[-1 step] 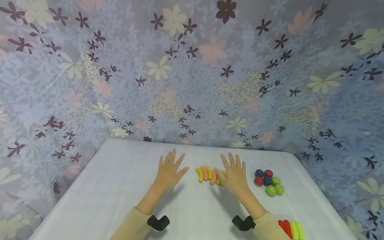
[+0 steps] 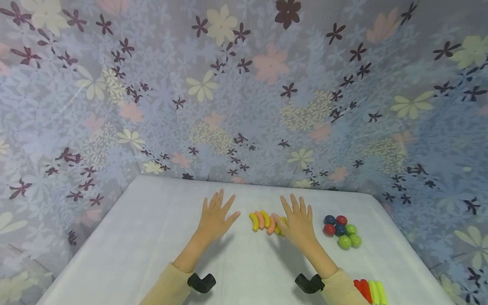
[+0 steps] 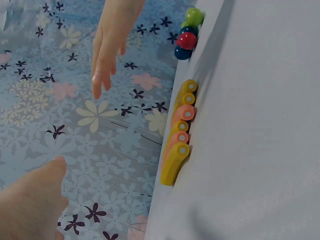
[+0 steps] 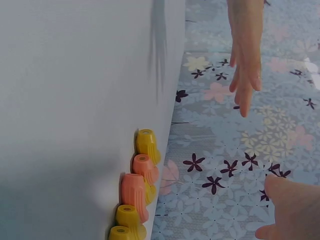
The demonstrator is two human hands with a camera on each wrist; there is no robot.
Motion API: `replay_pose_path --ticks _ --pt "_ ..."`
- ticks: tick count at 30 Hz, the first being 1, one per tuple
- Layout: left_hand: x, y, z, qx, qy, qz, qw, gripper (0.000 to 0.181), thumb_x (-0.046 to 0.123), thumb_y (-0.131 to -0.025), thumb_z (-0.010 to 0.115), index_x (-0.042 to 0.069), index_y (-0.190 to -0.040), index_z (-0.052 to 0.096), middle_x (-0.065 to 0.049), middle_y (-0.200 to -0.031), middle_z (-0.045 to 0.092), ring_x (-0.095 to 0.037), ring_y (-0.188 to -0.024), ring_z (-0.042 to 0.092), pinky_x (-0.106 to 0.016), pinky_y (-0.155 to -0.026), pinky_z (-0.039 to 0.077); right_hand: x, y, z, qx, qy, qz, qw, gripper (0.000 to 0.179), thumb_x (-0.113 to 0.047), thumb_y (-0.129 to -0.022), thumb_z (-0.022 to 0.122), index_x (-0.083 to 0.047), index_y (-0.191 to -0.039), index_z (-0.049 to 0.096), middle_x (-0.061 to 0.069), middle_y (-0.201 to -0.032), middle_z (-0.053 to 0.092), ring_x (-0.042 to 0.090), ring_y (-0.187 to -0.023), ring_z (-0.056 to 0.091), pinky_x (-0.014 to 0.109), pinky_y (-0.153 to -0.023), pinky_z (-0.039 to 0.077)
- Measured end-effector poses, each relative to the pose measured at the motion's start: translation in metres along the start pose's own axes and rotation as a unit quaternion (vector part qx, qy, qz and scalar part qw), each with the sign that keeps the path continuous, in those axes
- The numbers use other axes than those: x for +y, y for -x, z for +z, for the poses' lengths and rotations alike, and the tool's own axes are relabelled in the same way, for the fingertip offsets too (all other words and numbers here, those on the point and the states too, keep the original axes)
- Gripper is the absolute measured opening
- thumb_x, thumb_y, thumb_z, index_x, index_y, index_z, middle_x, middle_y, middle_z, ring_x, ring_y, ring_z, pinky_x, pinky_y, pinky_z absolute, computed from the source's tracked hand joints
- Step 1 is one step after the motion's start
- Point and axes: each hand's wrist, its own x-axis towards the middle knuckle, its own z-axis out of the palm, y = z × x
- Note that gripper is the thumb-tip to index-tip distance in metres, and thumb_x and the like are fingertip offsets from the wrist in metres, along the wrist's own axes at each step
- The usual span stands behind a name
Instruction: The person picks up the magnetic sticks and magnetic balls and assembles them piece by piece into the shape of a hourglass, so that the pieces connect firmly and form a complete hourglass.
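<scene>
Both hands are held over the white table with fingers spread, and shadows fall below them. My left hand is left of a row of small curved toy bananas, some yellow and some orange-pink, and holds nothing. Reaching over the right end of that row, my right hand is also without anything in its grasp; its thumb overlaps the bananas in the head view. The left wrist view shows the banana row lying below the hands, ends side by side. From the right wrist, the bananas appear low in the picture.
Right of my right hand lies a cluster of glossy round pieces in dark blue, red and green. Red and yellow-green long pieces lie near the front right, partly behind the right sleeve. A flowered cloth hangs behind the white table.
</scene>
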Motion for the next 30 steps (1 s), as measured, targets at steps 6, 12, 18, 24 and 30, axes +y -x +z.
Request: replay_pose_path --ticks 6,12,18,24,30 --pt "0.002 -0.001 0.003 0.003 0.000 0.003 1.0000 0.061 0.054 -0.097 0.038 0.022 -0.148 0.033 -0.021 -0.157 0.021 -0.039 -0.145 0.021 -0.063 -0.114 0.013 0.002 0.000 0.001 0.001 -0.004 -0.002 1.0000 0.067 -0.048 -0.093 0.052 -0.010 -0.147 0.035 0.027 -0.151 0.030 0.050 -0.140 0.022 0.069 -0.109 0.018" --pt "0.005 -0.003 0.016 -0.006 0.006 0.015 0.9999 0.059 0.050 -0.096 0.043 0.014 -0.144 0.042 -0.024 -0.150 0.034 -0.040 -0.139 0.033 -0.061 -0.111 0.025 0.014 0.004 0.002 0.027 -0.040 0.008 0.9988 0.063 -0.038 -0.091 0.060 0.000 -0.139 0.044 0.028 -0.137 0.047 0.047 -0.129 0.042 0.063 -0.104 0.033" --pt "0.010 -0.003 0.035 -0.012 0.053 0.022 0.9983 0.047 0.040 -0.093 0.055 0.009 -0.127 0.059 -0.017 -0.129 0.059 -0.034 -0.119 0.056 -0.051 -0.096 0.046 0.040 0.015 -0.001 0.032 -0.084 0.063 0.9940 0.052 -0.031 -0.091 0.061 0.001 -0.130 0.052 0.025 -0.131 0.055 0.044 -0.122 0.049 0.060 -0.101 0.038" --pt "0.023 -0.011 0.051 -0.015 0.120 0.030 0.9922 0.036 0.029 -0.092 0.058 0.008 -0.121 0.063 -0.013 -0.125 0.060 -0.032 -0.116 0.057 -0.048 -0.094 0.048 0.080 0.035 -0.009 0.067 -0.094 0.102 0.9882 0.040 -0.019 -0.090 0.062 0.003 -0.123 0.057 0.026 -0.121 0.060 0.043 -0.113 0.054 0.056 -0.093 0.044" --pt "0.026 -0.020 0.062 -0.021 0.102 0.115 0.9879 0.029 0.012 -0.090 0.060 0.010 -0.118 0.066 -0.014 -0.134 0.057 -0.031 -0.126 0.052 -0.046 -0.104 0.043 0.114 0.057 -0.012 0.081 -0.132 0.137 0.9784 0.037 -0.009 -0.088 0.062 0.007 -0.121 0.056 0.030 -0.121 0.058 0.045 -0.115 0.053 0.057 -0.094 0.043"
